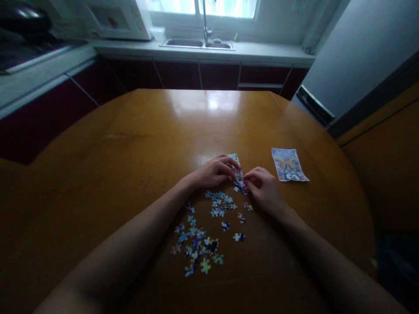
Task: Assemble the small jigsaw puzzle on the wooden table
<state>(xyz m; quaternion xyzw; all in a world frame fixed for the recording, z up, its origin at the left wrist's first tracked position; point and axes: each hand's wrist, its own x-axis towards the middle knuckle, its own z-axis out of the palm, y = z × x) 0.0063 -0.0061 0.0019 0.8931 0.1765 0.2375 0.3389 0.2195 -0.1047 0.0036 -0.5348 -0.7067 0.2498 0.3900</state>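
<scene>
A narrow strip of joined jigsaw pieces [238,174] lies on the round wooden table [137,144]. My left hand [212,172] rests on its left side, fingers curled and pressing on the strip. From the right, my right hand [263,187] meets it with fingertips pinched at the strip's lower end; whether a loose piece is in the pinch is too small to tell. Several loose jigsaw pieces [203,244] are scattered on the table between my forearms.
A printed reference picture [288,164] lies flat to the right of my hands. Beyond the table run dark red cabinets, a counter with a sink [198,42], a microwave [116,18] at the back left and a grey fridge [353,61] at the right.
</scene>
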